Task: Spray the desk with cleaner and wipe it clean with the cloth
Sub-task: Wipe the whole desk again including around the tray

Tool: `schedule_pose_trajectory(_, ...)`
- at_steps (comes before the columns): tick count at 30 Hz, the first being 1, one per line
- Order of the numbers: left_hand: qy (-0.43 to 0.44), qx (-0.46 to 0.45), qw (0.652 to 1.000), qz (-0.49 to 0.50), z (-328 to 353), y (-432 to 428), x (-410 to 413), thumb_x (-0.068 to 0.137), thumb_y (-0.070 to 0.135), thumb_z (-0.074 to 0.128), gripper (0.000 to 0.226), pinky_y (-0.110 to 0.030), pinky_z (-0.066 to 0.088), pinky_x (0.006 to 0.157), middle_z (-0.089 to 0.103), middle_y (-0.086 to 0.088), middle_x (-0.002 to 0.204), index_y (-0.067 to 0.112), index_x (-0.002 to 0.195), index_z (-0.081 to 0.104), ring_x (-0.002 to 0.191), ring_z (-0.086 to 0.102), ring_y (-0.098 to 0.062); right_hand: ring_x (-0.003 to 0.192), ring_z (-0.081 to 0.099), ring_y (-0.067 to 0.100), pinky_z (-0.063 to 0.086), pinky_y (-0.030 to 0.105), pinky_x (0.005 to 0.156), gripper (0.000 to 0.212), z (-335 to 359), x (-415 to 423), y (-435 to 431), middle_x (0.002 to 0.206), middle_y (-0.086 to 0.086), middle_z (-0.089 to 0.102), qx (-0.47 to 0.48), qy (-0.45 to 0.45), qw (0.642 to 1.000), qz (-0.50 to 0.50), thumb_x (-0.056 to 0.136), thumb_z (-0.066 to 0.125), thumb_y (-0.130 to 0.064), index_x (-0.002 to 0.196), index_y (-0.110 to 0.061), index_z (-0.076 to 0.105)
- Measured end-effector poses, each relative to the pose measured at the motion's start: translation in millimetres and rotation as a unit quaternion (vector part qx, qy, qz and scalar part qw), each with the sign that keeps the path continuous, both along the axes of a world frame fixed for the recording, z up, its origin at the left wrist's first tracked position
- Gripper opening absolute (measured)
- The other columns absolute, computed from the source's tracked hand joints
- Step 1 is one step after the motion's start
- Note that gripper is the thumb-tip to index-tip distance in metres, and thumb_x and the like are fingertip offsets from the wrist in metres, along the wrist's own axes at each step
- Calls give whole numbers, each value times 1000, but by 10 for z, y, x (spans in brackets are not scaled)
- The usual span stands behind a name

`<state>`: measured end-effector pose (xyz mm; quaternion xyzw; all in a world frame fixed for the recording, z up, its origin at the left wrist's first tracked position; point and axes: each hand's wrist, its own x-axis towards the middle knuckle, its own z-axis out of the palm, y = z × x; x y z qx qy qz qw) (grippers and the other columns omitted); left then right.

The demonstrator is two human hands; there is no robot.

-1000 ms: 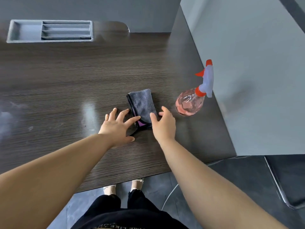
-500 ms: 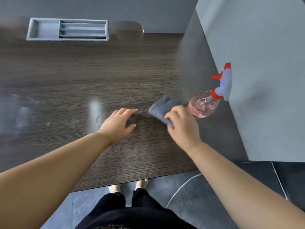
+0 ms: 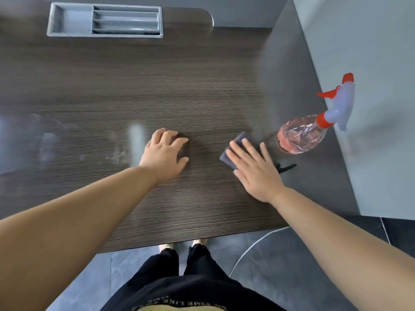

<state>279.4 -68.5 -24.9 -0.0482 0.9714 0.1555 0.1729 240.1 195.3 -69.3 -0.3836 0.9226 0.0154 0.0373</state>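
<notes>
Dark wood-grain worktop, hazy smears at left; grey tray sunk into far edge. Grey partition along right side, pink spray bottle just beside it. Right grip spread flat, pressing grey cloth near bottle. Left grip loosely curled, resting on bare wood. Broad free stretch leftward.

A right hand presses a grey cloth flat on a desk beside a spray bottle; the left hand rests nearby.
</notes>
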Motion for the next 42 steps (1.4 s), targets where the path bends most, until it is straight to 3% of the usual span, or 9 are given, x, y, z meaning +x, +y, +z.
schedule_pose_trajectory(5,-9,-28,1000,6,-21,-170,-98,93,47,43,55,-42,15,113,21,1,151,30,143,30,139,13,-27,145,17,26,15,57,112,59,31,95,-658,157,0,22,-61,-7,946,-317,94,20,-40,149,-20,27)
schedule_pose_trajectory(11,-12,-25,999,-27,-23,-302,-137,94,45,41,51,-41,20,111,24,7,150,32,143,32,136,19,-26,142,24,22,22,51,112,51,5,283,-700,154,1,30,-73,-41,997,-2,95,35,-28,146,-19,34)
schedule_pose_trajectory(17,-10,4,999,-38,-12,-434,-205,93,42,44,48,-41,23,109,29,9,147,32,140,37,135,22,-23,145,13,27,12,50,116,47,43,-340,-907,157,6,23,-124,-31,918,-376,96,45,-22,141,-10,39)
schedule_pose_trajectory(23,8,2,1000,-23,13,-435,-396,91,37,49,50,-40,25,107,32,3,144,31,139,39,133,23,-27,142,26,28,23,53,112,54,12,120,-999,153,5,32,-36,-31,998,-29,93,34,-34,142,-12,42)
schedule_pose_trajectory(30,-6,-47,999,6,55,-608,-966,86,48,54,64,-43,18,112,18,-2,150,32,143,29,139,10,-29,146,-6,26,0,53,116,58,75,-1005,-1169,160,3,-3,-38,-46,903,-425,101,25,-38,152,-16,10)
schedule_pose_trajectory(34,7,-39,994,98,59,-637,-1308,89,44,49,61,-44,19,112,18,-4,151,31,144,26,139,10,-29,145,14,27,16,53,115,58,20,-674,-1291,158,5,17,-36,-39,992,-111,96,26,-39,149,-14,26)
schedule_pose_trajectory(36,2,-50,992,119,48,-655,-1435,90,45,46,61,-45,17,113,16,-5,152,33,145,23,140,9,-30,142,25,27,26,54,111,56,23,-815,-980,155,3,29,-23,-38,999,-20,93,29,-36,145,-15,37)
schedule_pose_trajectory(39,-82,-64,990,94,17,-676,-1502,82,61,52,78,-51,12,114,3,-2,156,41,146,12,142,1,-31,144,19,28,22,56,112,53,27,-1420,-810,157,3,23,-44,-8,976,-212,96,28,-32,146,-17,33)
schedule_pose_trajectory(42,-129,-64,986,87,-21,-662,-1506,75,70,55,92,-55,9,115,-6,2,157,44,146,3,143,-7,-30,147,-4,23,2,52,117,53,68,-1760,-1209,161,-1,1,-66,-38,901,-426,102,22,-34,152,-21,13)
